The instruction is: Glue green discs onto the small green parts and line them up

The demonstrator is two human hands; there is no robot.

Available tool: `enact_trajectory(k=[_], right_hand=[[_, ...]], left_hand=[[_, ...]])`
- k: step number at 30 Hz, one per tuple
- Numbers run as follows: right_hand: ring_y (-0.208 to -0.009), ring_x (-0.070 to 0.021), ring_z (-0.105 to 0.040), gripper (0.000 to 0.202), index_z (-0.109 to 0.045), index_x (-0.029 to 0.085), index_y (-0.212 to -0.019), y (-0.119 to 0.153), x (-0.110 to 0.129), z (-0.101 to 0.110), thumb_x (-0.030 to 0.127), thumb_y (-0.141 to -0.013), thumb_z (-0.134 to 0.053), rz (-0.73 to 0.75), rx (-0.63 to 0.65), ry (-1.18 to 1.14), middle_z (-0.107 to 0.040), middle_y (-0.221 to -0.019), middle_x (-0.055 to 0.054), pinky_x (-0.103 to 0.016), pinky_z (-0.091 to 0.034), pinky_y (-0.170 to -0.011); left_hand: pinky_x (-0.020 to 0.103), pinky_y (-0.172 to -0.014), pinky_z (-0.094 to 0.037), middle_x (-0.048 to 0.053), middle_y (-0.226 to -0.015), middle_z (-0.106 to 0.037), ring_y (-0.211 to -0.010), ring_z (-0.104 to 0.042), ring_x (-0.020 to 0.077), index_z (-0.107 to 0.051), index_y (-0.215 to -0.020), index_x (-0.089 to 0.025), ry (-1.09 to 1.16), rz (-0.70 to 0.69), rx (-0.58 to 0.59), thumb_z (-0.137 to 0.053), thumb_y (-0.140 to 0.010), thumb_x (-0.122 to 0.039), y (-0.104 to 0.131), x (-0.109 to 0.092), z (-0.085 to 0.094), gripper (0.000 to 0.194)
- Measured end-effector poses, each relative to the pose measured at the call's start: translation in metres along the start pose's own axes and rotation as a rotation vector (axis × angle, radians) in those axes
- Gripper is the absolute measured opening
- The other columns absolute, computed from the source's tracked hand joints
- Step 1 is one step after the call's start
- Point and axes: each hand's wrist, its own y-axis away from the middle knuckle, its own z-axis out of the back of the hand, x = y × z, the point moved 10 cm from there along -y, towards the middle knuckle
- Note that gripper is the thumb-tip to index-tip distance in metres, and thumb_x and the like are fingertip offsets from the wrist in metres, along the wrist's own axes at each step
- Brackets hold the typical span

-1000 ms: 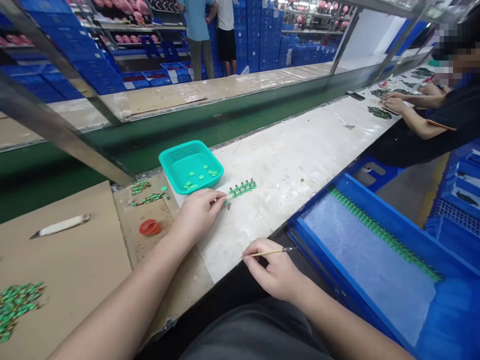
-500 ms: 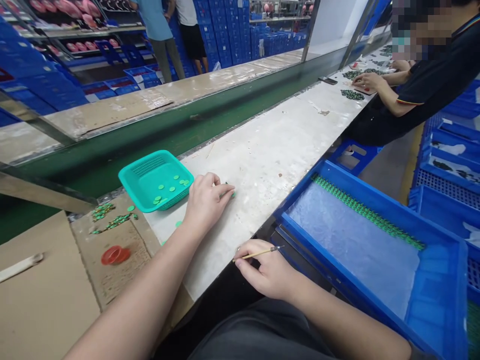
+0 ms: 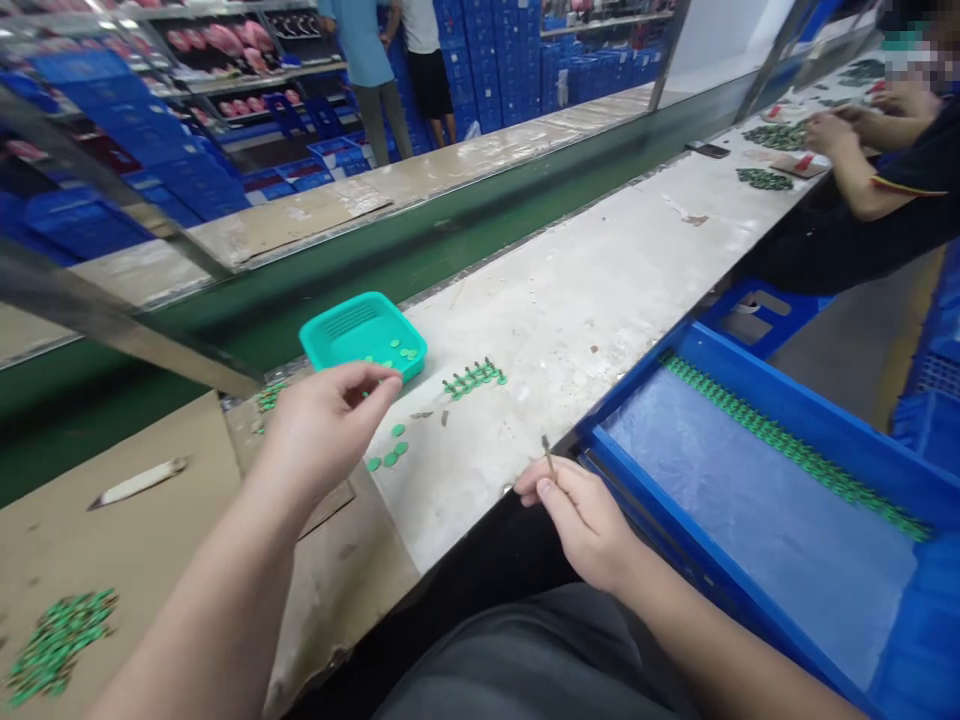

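My right hand (image 3: 581,510) grips a thin paintbrush (image 3: 548,458) near the table's front edge, its dark tip pointing up. Raised in front of the teal basket (image 3: 322,345) is my left hand (image 3: 319,420), thumb and forefinger close together in a pinch; whatever lies between them, if anything, cannot be made out. To the right of that hand, small green pieces with dark upright stems (image 3: 474,378) stand in a short row on the white tabletop. Several flat green discs (image 3: 391,459) lie below the left hand, and more discs rest inside the basket.
A blue crate (image 3: 637,400) at the right holds a band of green pieces (image 3: 787,440). Cardboard (image 3: 172,540) at the left carries a pointed stick (image 3: 139,484) and a green pile (image 3: 60,645). A co-worker's hands (image 3: 829,130) are at the far right.
My left hand has moved left from the row of green pieces, uncovering it. The paintbrush in my right hand has turned more upright. The view has shifted left.
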Motion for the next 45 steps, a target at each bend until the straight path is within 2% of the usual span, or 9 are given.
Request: enact_trajectory(k=[7, 14, 18, 23, 27, 31, 35, 39, 45], right_hand=[[-0.070, -0.0176, -0.059, 0.029, -0.069, 0.025, -0.094, -0.005, -0.005, -0.017, 0.044, -0.115, -0.062, -0.210, 0.066, 0.044, -0.061, -0.075, 0.002, -0.031, -0.047, -0.067], [-0.066, -0.0158, -0.052, 0.042, -0.049, 0.027, -0.080, -0.002, 0.009, -0.041, 0.046, -0.116, -0.058, -0.089, 0.128, 0.053, -0.052, -0.072, 0.004, -0.031, -0.040, -0.065], [-0.061, -0.0132, -0.039, 0.058, -0.036, 0.027, -0.072, 0.002, 0.009, -0.053, 0.057, -0.116, -0.060, -0.112, 0.142, 0.055, -0.039, -0.066, 0.006, -0.030, -0.035, -0.060], [-0.064, -0.0140, -0.045, 0.058, -0.050, 0.025, -0.076, 0.009, 0.012, -0.060, 0.066, -0.115, -0.062, -0.186, 0.207, 0.067, -0.047, -0.069, 0.004, -0.028, -0.038, -0.058], [-0.070, -0.0182, -0.058, 0.041, -0.081, 0.024, -0.122, 0.009, 0.020, -0.068, 0.052, -0.123, -0.050, -0.145, 0.249, 0.115, -0.062, -0.078, 0.000, -0.032, -0.049, -0.066], [-0.066, -0.0188, -0.064, 0.056, -0.056, 0.028, -0.177, 0.003, 0.024, -0.084, 0.035, -0.122, -0.051, -0.110, 0.281, 0.056, -0.069, -0.074, 0.003, -0.033, -0.057, -0.069], [-0.082, -0.0198, -0.079, 0.043, -0.079, 0.033, -0.156, -0.006, 0.040, -0.102, 0.037, -0.121, -0.053, -0.086, 0.410, -0.133, -0.091, -0.117, -0.007, -0.039, -0.070, -0.085], [-0.144, -0.0353, -0.081, 0.053, -0.074, 0.039, -0.164, -0.014, 0.062, -0.129, 0.054, -0.113, -0.073, -0.131, 0.610, -0.357, -0.074, -0.170, -0.009, -0.058, -0.068, -0.121], [-0.084, -0.0219, -0.087, 0.043, -0.087, 0.028, -0.127, -0.050, 0.068, -0.148, 0.060, -0.123, -0.059, 0.006, 0.410, -0.105, -0.093, -0.097, -0.006, -0.040, -0.075, -0.086]], left_hand=[[0.038, -0.080, -0.062, 0.010, -0.114, -0.088, -0.099, -0.082, 0.0296, -0.089, -0.109, -0.028, -0.099, 0.101, 0.142, -0.063, -0.103, -0.048, 0.054, 0.051, -0.040, 0.034], [0.044, -0.100, -0.069, 0.008, -0.124, -0.080, -0.108, -0.078, 0.0213, -0.077, -0.125, -0.020, -0.074, 0.025, 0.128, -0.077, -0.113, -0.053, 0.040, 0.051, -0.065, 0.035], [0.038, -0.088, -0.066, 0.007, -0.111, -0.084, -0.098, -0.079, 0.0221, -0.081, -0.104, -0.022, -0.008, -0.004, 0.111, -0.072, -0.113, -0.047, 0.047, 0.050, -0.049, 0.028], [0.033, -0.057, -0.054, 0.000, -0.082, -0.084, -0.068, -0.078, 0.0234, -0.084, -0.081, -0.031, 0.093, 0.025, 0.152, -0.069, -0.104, -0.049, 0.122, 0.071, -0.014, 0.033], [0.035, -0.064, -0.058, 0.002, -0.089, -0.087, -0.077, -0.082, 0.0258, -0.088, -0.086, -0.033, 0.103, 0.067, 0.062, -0.063, -0.106, -0.051, 0.179, 0.095, -0.002, 0.037], [0.036, -0.079, -0.063, 0.004, -0.101, -0.087, -0.090, -0.082, 0.0245, -0.088, -0.103, -0.032, 0.100, 0.089, -0.089, -0.059, -0.113, -0.051, 0.208, 0.104, 0.001, 0.036], [0.037, -0.096, -0.064, 0.004, -0.112, -0.085, -0.104, -0.080, 0.0238, -0.085, -0.124, -0.032, 0.129, 0.003, -0.140, -0.060, -0.117, -0.046, 0.221, 0.093, 0.003, 0.030], [0.040, -0.094, -0.062, 0.005, -0.111, -0.084, -0.103, -0.077, 0.0244, -0.086, -0.128, -0.033, 0.125, -0.073, -0.142, -0.063, -0.116, -0.040, 0.222, 0.086, -0.004, 0.027], [0.042, -0.094, -0.058, 0.005, -0.112, -0.085, -0.103, -0.077, 0.0251, -0.082, -0.127, -0.028, 0.103, -0.094, -0.228, -0.064, -0.118, -0.035, 0.231, 0.090, 0.001, 0.022]])
